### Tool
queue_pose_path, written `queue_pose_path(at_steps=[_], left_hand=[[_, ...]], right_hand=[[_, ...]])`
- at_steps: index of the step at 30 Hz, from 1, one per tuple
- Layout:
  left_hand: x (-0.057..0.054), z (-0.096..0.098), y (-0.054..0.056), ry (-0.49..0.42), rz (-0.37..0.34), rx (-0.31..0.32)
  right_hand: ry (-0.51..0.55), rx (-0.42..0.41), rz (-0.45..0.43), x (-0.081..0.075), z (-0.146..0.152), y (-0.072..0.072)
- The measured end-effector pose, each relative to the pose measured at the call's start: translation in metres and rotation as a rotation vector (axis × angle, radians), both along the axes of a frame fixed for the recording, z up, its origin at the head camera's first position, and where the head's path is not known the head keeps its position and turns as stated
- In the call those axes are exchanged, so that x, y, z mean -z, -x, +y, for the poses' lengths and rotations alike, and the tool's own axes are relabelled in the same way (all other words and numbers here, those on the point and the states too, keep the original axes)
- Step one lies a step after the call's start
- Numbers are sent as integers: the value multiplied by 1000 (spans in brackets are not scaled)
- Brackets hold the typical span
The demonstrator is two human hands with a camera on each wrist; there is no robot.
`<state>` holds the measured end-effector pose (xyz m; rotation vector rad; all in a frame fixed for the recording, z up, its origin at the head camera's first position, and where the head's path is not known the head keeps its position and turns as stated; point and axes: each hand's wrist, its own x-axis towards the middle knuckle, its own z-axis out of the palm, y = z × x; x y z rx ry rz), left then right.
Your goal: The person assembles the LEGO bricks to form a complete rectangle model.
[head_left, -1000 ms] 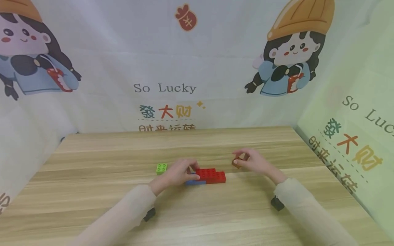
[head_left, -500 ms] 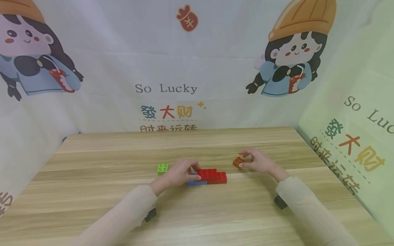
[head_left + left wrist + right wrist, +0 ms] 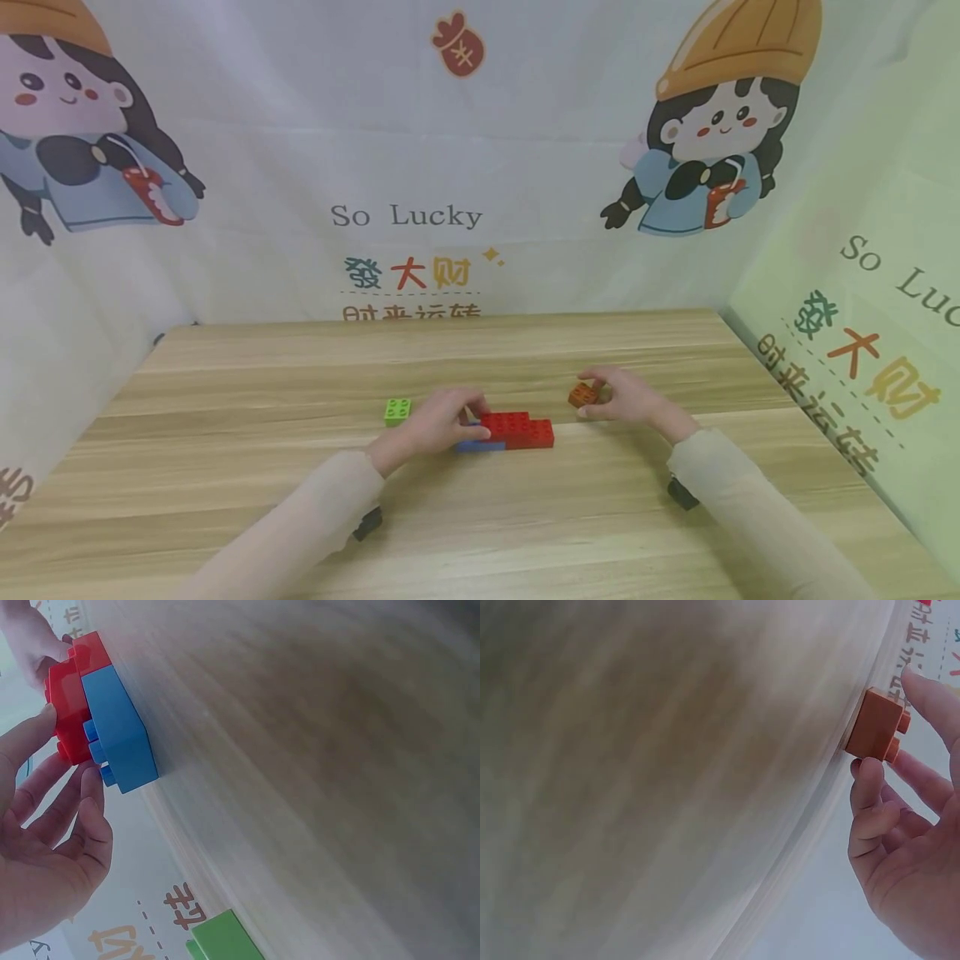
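Observation:
My left hand holds a stepped stack of toy building bricks on the table. In the left wrist view, the thumb presses a red brick, with fingers on the other side. A blue brick lies under its near end, its studs partly bare; another red brick continues the bottom row. To the right, my right hand arches around a small orange-brown brick resting studs-up. In the right wrist view, fingertips meet that brick while the thumb stands slightly apart from it.
A lime-green two-by-two brick sits left of the stack, beyond my left wrist. The wooden table ends at a printed cloth at the back and sides. Dark wrist devices hang under both sleeves.
The orange-brown brick has turned and shows its studs more plainly. My right thumb has slid lower, off its earlier grip. My left hand and the stack have stayed in place.

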<state>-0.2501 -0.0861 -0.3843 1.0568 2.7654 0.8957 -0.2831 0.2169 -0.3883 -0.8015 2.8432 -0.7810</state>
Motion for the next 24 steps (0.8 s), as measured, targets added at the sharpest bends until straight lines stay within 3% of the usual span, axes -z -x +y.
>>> queue_pose_path(at_steps=[10,24], left_hand=[[0,1,0,0,-12,-9],[0,0,-1,-10,-8,-3]], right_hand=[[-84,2,45,1,-4,1],[-118,-9,67,3,-6,3]])
